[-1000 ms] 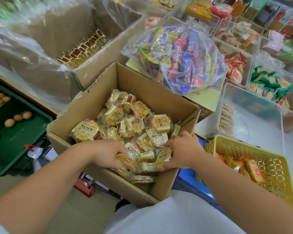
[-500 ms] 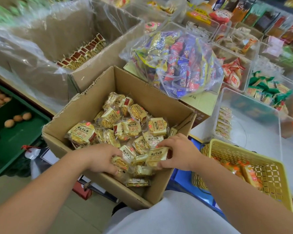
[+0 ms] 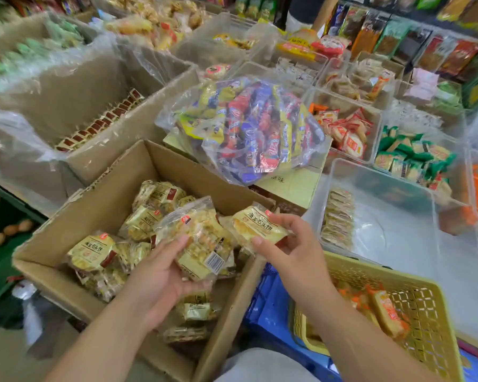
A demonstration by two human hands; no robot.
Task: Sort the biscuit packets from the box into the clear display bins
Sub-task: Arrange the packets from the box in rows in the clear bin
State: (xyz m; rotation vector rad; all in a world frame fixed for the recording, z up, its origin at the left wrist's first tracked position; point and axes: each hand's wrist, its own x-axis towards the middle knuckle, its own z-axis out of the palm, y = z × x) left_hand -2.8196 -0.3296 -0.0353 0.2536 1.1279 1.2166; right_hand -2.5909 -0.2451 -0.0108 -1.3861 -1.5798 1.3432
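Observation:
An open cardboard box [image 3: 113,186] in front of me holds several yellow biscuit packets [image 3: 93,252]. My left hand [image 3: 160,274] grips a bunch of these packets [image 3: 202,238], lifted above the box's near right corner. My right hand [image 3: 293,249] pinches a single yellow packet [image 3: 255,224] just over the box's right edge. To the right stands a clear display bin [image 3: 381,186] with a row of similar packets [image 3: 338,216] stacked against its left wall.
A clear bag of mixed snacks [image 3: 249,128] lies on a carton behind the box. A yellow basket [image 3: 420,301] with orange packets sits at lower right on a blue crate [image 3: 271,312]. More clear bins [image 3: 414,153] of snacks fill the back right. Plastic-lined cartons [image 3: 100,111] stand at left.
Both hands have risen out of the box, each carrying packets. The left hand now holds a bunch and the right a single packet. The camera has tilted toward the bins.

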